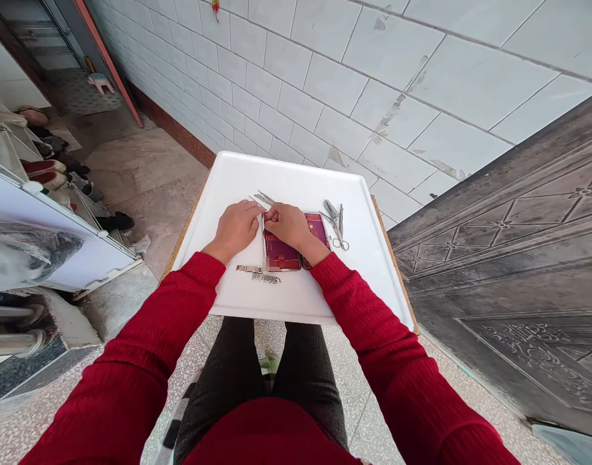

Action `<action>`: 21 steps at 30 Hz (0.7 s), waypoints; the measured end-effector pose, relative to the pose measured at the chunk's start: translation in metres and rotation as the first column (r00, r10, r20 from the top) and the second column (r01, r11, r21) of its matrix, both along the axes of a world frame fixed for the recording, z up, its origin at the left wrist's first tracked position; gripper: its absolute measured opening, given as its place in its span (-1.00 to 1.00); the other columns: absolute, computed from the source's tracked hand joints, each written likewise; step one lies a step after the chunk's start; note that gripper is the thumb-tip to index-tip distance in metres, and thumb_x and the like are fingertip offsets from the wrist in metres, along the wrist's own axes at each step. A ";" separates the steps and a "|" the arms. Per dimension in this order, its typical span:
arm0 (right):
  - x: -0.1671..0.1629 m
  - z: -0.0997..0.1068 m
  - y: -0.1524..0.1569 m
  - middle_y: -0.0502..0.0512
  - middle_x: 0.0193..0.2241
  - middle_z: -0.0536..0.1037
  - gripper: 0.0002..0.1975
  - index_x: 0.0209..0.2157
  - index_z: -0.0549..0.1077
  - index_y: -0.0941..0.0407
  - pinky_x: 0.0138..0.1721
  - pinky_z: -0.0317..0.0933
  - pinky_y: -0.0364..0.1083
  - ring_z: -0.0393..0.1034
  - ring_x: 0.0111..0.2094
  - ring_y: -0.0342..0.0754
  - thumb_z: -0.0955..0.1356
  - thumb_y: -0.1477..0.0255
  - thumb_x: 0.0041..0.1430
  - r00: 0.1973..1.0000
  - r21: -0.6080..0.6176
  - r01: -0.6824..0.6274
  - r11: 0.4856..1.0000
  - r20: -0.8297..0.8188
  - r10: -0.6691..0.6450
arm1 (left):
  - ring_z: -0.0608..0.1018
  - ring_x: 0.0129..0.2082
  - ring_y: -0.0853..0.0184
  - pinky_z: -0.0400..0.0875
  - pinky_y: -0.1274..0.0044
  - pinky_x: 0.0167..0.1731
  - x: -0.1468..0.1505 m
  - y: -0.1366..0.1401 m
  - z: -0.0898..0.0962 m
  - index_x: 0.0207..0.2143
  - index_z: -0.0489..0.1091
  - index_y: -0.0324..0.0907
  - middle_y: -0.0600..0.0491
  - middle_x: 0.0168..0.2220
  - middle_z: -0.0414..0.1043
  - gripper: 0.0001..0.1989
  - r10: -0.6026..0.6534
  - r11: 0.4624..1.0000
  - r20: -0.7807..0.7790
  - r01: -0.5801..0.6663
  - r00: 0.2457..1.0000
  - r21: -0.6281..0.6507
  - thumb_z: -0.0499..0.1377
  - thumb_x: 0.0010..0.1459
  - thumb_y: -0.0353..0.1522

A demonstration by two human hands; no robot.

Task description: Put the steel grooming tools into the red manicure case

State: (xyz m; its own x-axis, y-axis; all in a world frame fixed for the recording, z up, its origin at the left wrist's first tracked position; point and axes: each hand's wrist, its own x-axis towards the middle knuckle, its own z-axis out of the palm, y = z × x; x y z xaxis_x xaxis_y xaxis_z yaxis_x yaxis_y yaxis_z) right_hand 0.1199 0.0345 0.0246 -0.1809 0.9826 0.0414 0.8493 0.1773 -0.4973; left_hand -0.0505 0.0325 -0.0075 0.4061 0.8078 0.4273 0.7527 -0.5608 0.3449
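Item: one open case (282, 261), dark red and purple inside, lying mid-surface (373, 278) – any marks on its lining are too small for me to read, and its near-left corner is blurred. Left hand (235, 226) and right hand (289, 226): I see them meeting at the case's far-left corner, fingertips close together; I cannot tell whether they clamp anything. Two metal nail clippers (265, 278), just beside the near edge. Slim metal tools (264, 196), beyond the hands. Small scissors (341, 243) among other metal tools, right of the case. Surroundings: white tiled wall (276, 84); carved grey door (519, 258) – at right.
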 end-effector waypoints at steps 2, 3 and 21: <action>0.001 0.002 -0.001 -0.01 -0.39 0.62 -0.90 -0.28 0.54 0.09 -0.34 0.15 -0.10 0.43 -0.38 -0.05 0.38 0.53 0.18 1.000 -0.015 -0.002 1.000 -0.006 0.002 | 0.57 0.01 0.09 0.47 0.24 -0.01 0.000 0.000 0.000 -0.01 0.57 -0.14 -0.05 -0.09 0.61 -0.55 -0.004 1.000 -0.002 0.004 1.000 0.002 0.01 0.21 -0.57; 0.001 0.003 -0.001 -0.01 -0.39 0.62 -0.90 -0.27 0.54 0.09 -0.34 0.16 -0.10 0.43 -0.38 -0.05 0.38 0.53 0.18 1.000 -0.023 -0.001 1.000 -0.007 0.001 | 0.57 0.01 0.09 0.47 0.24 -0.01 0.000 0.000 0.000 -0.01 0.58 -0.14 -0.05 -0.09 0.61 -0.56 -0.004 1.000 -0.004 0.004 1.000 0.005 0.01 0.21 -0.57; 0.008 -0.002 -0.008 0.00 -0.35 0.65 -0.83 -0.23 0.59 0.09 -0.32 0.23 -0.10 0.48 -0.35 -0.05 0.37 0.56 0.19 0.996 -0.023 -0.015 1.000 -0.086 0.013 | 0.57 0.04 0.07 0.46 0.21 0.03 0.002 0.000 -0.001 -0.01 0.56 -0.13 -0.07 -0.05 0.61 -0.58 0.011 1.000 -0.021 -0.011 1.000 0.007 0.02 0.22 -0.55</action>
State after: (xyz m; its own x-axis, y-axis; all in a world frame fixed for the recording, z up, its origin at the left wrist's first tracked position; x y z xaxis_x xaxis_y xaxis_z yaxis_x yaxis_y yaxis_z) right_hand 0.1283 0.0268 0.0225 -0.1914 0.9809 0.0344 0.8010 0.1764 -0.5721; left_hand -0.0489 0.0322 -0.0087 0.4060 0.8096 0.4239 0.7662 -0.5544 0.3251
